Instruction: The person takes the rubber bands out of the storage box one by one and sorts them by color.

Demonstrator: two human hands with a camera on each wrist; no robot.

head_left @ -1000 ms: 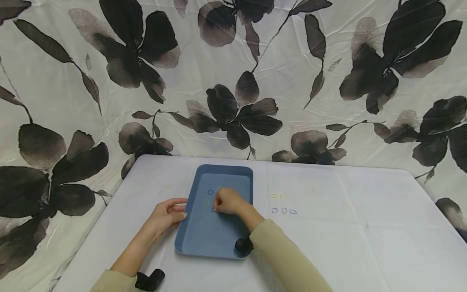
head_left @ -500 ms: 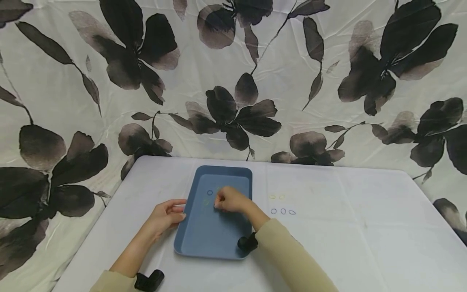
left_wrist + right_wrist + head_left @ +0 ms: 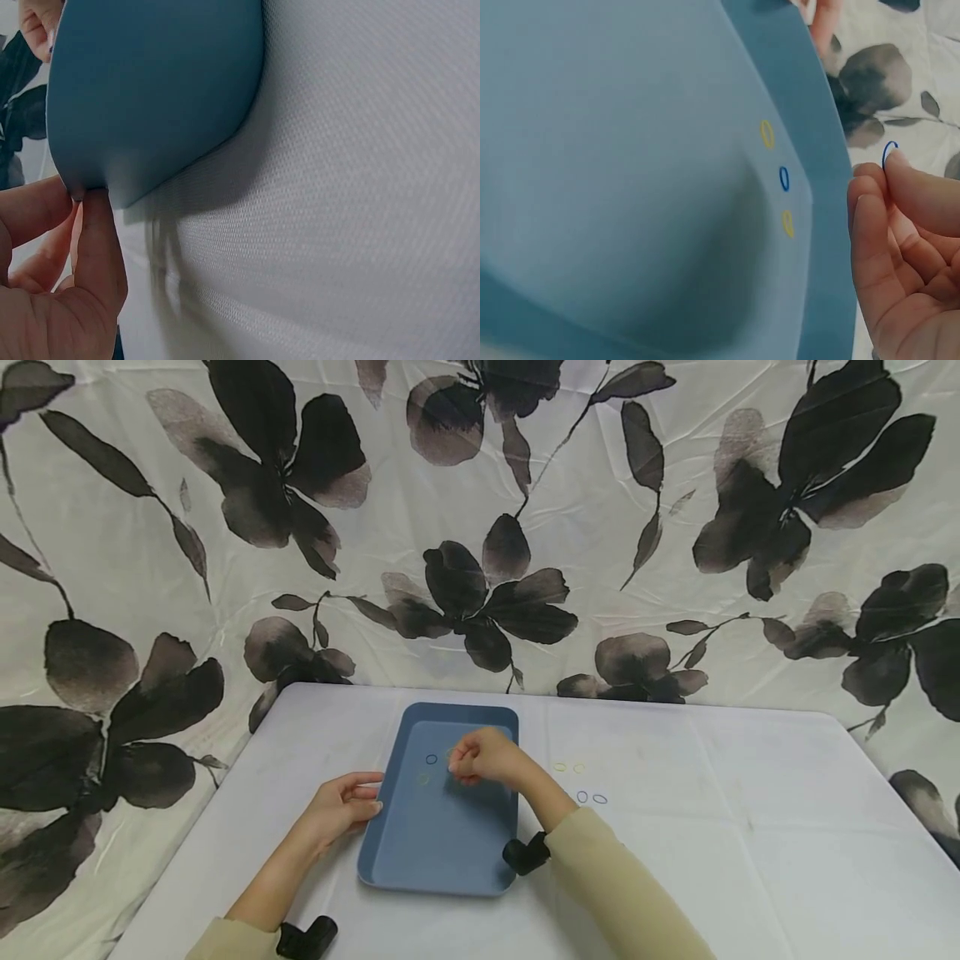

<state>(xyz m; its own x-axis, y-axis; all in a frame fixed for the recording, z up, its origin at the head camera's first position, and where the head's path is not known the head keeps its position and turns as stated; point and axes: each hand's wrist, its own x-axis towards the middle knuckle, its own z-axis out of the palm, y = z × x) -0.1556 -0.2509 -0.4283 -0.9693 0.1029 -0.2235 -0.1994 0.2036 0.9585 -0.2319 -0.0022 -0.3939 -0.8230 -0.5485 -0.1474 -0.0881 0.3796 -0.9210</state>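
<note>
A small blue rubber band (image 3: pixel 886 154) is pinched between the thumb and index finger of my right hand (image 3: pixel 483 756), which hovers over the upper part of the blue tray (image 3: pixel 435 864). On the tray floor, the right wrist view shows another blue band (image 3: pixel 784 179) between a yellow band (image 3: pixel 767 135) and a second yellow band (image 3: pixel 787 223). From the head, my right hand partly covers one of the yellow ones. My left hand (image 3: pixel 337 810) holds the tray's left rim; in the left wrist view its fingertips (image 3: pixel 96 202) pinch that edge.
Right of the tray, two yellow bands (image 3: pixel 569 767) lie on the white tablecloth (image 3: pixel 712 860), with two blue bands (image 3: pixel 591 797) nearer me. The right forearm crosses the tray's right rim. A floral curtain (image 3: pixel 480 485) hangs behind the table.
My right hand has lifted off the tray floor and shifted slightly away and right, carrying the blue band. Its forearm now hides one blue band on the cloth. My left hand stays put.
</note>
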